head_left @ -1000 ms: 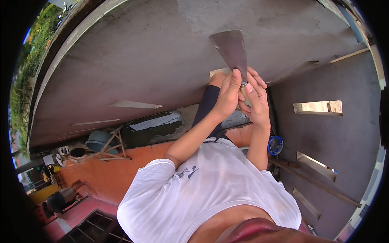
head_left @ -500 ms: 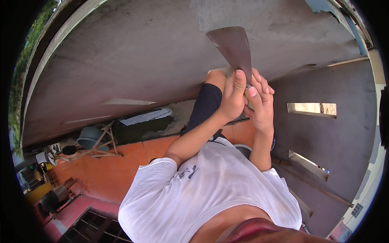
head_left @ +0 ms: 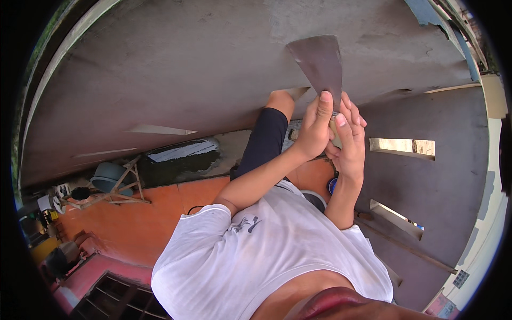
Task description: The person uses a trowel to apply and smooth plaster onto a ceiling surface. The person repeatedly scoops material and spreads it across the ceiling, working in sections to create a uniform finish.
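Note:
A putty knife (head_left: 324,65) with a broad, dark, fan-shaped blade points away from me, in front of a grey wall (head_left: 186,64). My left hand (head_left: 314,130) is closed on it from the left, its thumb lying along the narrow base of the blade. From the right, my right hand (head_left: 349,145) wraps the pale handle (head_left: 335,133), thumb up and fingers curled behind. Most of the handle is hidden by the hands. The blade looks apart from the wall, though the gap is hard to judge.
Another grey wall with slot openings (head_left: 402,146) rises on my right. Left, a grey-blue basin (head_left: 108,177) rests by a wooden stand (head_left: 130,184) on orange floor (head_left: 160,205). A dark wet trough (head_left: 184,165) runs along the wall's foot. Near my right forearm sits a blue round object (head_left: 333,185).
Both hands and the putty knife have shifted slightly right, keeping the same hold. The surroundings have slid a little to the left in the view.

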`<state>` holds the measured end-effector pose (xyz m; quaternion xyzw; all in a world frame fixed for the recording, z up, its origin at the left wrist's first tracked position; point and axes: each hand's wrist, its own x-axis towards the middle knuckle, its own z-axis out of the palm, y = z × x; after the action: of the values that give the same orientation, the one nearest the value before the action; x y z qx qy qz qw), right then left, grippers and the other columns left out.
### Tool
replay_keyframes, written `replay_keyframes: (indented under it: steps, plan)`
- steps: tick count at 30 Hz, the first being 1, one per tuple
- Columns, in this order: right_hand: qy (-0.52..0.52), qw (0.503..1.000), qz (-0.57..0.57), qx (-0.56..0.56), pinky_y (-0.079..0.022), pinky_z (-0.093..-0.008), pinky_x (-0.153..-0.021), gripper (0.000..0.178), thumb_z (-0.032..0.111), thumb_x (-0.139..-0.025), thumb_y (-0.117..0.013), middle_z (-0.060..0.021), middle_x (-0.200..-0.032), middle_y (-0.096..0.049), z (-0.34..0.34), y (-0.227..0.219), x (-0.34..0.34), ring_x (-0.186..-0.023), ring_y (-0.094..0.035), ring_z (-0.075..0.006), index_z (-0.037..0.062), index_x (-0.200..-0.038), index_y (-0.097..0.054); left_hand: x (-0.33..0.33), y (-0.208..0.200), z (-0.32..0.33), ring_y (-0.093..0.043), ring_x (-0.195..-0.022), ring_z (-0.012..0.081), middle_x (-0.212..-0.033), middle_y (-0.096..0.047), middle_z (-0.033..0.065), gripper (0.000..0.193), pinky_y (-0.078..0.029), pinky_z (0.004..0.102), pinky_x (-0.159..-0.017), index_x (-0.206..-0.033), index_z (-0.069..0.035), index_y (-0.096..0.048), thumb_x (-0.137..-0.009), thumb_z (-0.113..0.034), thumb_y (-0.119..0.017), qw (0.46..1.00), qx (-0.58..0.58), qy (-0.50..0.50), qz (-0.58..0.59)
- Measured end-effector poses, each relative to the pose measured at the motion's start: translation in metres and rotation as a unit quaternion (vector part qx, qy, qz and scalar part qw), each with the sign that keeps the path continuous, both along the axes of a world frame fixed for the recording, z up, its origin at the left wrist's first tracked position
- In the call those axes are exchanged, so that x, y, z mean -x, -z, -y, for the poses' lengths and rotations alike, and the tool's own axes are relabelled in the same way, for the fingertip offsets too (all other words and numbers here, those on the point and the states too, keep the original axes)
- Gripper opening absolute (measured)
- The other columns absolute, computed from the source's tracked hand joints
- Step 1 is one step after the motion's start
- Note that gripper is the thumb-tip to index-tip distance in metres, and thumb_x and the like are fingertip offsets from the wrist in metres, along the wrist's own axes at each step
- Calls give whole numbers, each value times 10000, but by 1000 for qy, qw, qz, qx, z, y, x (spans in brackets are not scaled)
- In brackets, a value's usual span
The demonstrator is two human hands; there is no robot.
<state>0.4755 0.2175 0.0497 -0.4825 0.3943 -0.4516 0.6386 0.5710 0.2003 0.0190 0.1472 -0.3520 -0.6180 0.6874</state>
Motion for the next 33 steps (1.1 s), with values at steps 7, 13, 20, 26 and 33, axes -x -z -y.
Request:
replay_keyframes:
  steps: [7,13,20,26,33]
  plan:
    - [7,994,85,-61,-212,-169,-358,508,270,-1019,-510,3,-817,-544,-6,3,-10,-475,-371,-9,4,-1446,-442,-6,2,-3,-685,-788,309,-794,-608,133,580,-568,411,-744,-966,-5,-510,-1061,-523,-266,998,-17,-35,58]
    - [-6,988,136,-69,-203,-187,-366,484,278,-1030,-498,5,-714,-478,-12,11,-24,-432,-305,-19,21,-1439,-467,-19,-8,-12,-696,-867,311,-883,-655,163,576,-555,371,-777,-1141,20,-501,-1066,-503,-271,998,-51,-16,37]
    - [-31,985,160,-64,-210,-173,-345,527,276,-1026,-490,-21,-786,-499,-11,4,-31,-422,-311,-18,41,-1473,-337,-23,-6,-12,-640,-771,257,-787,-570,107,527,-519,340,-725,-1064,-11,-487,-1060,-509,-316,999,-46,-14,13]
    - [-34,984,152,-82,-223,-164,-346,460,247,-1016,-513,-29,-762,-507,-4,10,-18,-410,-323,-20,62,-1418,-385,-14,-4,-7,-612,-738,239,-766,-559,99,510,-510,335,-715,-1011,-25,-483,-1059,-508,-326,1000,-23,-17,-3]
    - [-38,991,103,-72,-256,-164,-355,361,243,-1020,-504,-41,-760,-519,0,14,-13,-464,-390,-26,79,-1335,-436,-17,-8,-5,-607,-743,231,-762,-556,98,518,-505,338,-714,-971,-27,-486,-1060,-509,-319,1000,-11,-27,-9]
